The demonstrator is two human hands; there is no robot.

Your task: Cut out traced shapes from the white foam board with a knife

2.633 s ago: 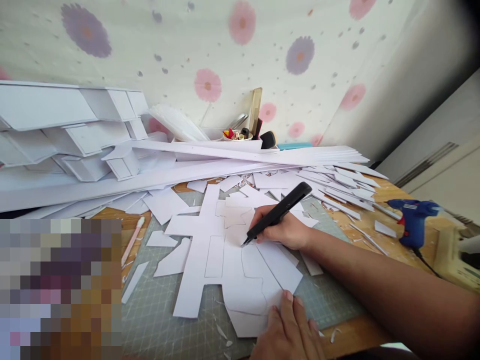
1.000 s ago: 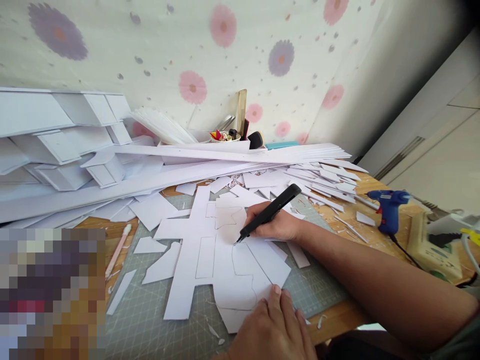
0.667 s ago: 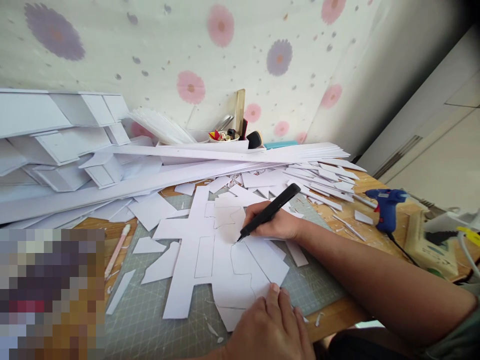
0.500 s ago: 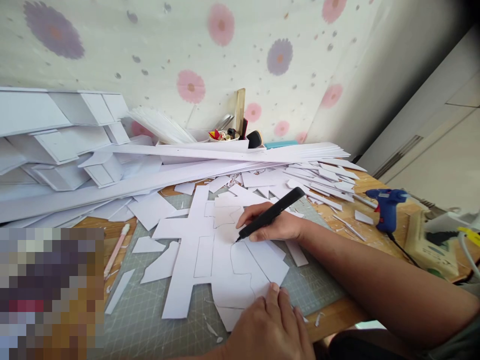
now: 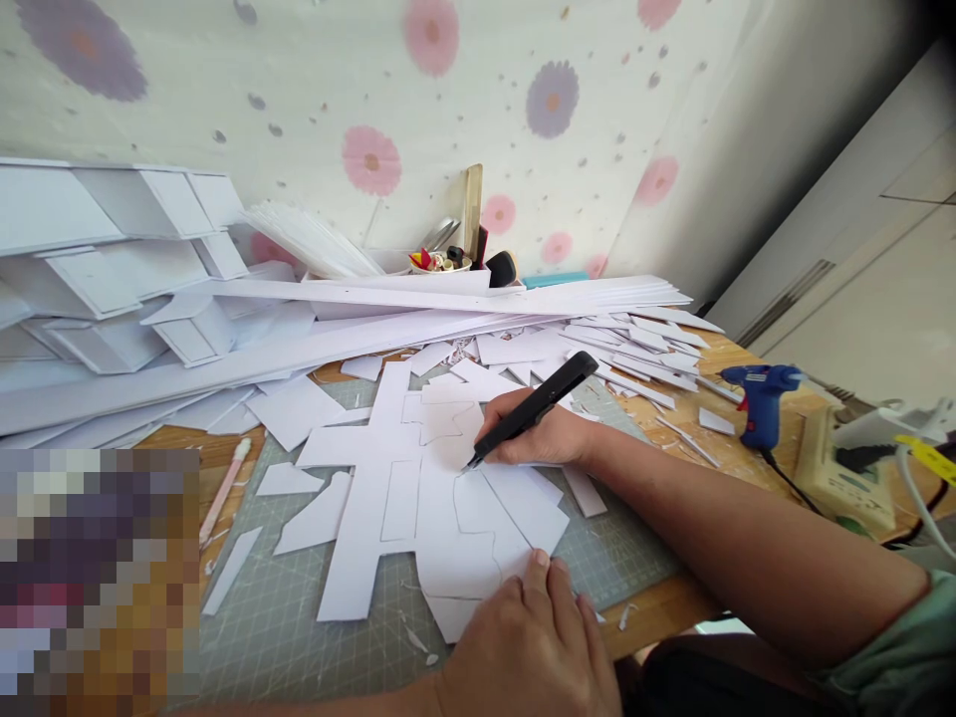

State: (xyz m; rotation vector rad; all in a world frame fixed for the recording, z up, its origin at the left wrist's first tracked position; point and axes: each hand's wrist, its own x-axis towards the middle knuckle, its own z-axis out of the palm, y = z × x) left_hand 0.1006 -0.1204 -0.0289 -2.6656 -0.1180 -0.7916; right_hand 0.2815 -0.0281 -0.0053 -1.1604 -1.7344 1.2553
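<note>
My right hand (image 5: pixel 527 428) grips a black pen-shaped tool (image 5: pixel 534 406), its tip touching a white sheet (image 5: pixel 440 498) near the top of a curved pencil line. Pencilled outlines, a rectangle and irregular shapes, cover parts of that sheet. My left hand (image 5: pixel 527 632) lies flat over the sheet's lower right edge, fingers stretched forward. Cut white pieces (image 5: pixel 318 513) lie left of the sheet on the grey-green cutting mat (image 5: pixel 284 637).
Long white strips (image 5: pixel 224 383) and many scraps lie behind the mat. A white folded structure (image 5: pixel 112 279) stands at the left. On the right are a blue glue gun (image 5: pixel 762 403) and a power strip (image 5: pixel 843 478). A pink pen (image 5: pixel 225 490) lies at the left.
The view has shifted slightly, so everything sits a little higher and further left. The tool's tip has moved a short way along the pencil line's upper end. My left hand stays on the sheet.
</note>
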